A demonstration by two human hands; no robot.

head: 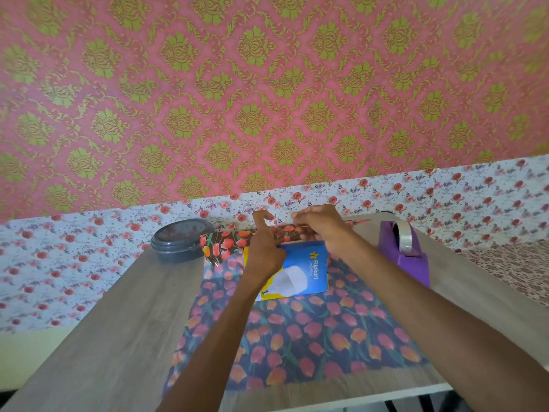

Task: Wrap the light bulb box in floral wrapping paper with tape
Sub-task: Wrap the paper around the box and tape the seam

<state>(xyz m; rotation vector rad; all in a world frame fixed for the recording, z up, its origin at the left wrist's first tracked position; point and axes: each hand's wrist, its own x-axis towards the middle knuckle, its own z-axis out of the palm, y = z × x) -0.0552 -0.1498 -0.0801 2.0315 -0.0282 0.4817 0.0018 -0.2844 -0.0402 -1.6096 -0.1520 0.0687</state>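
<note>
From your head camera, a wall (267, 84) papered in pink and green damask, with a band of small red roses below it, rises behind a wood-grain bench (118, 322).

The floral wrapping paper (297, 337), dark with orange and pink tulips, lies flat from the near edge of the bench to the far edge. The light bulb box (309, 269), blue and yellow, lies on it close to the far edge, about midway along. The paper's far flap is lifted up over the far side of the box.

Your left hand (264, 248) and right hand (320, 230) meet at that flap. The fingers (298, 230) of both are curled and pinch its folded edge, with the left index finger raised. Whether a strip of tape is stretched between them is too blurred to tell.

This looks like the first fold, with most of the box not yet covered. The next move probably calls for holding the flap flat against the box and taping it down.

A purple tape dispenser (407, 254) stands by the far right corner, near your right hand. A grey lidded container (181, 239) sits at the far left corner, touching the paper's corner. Neither blocks the fold.
</note>
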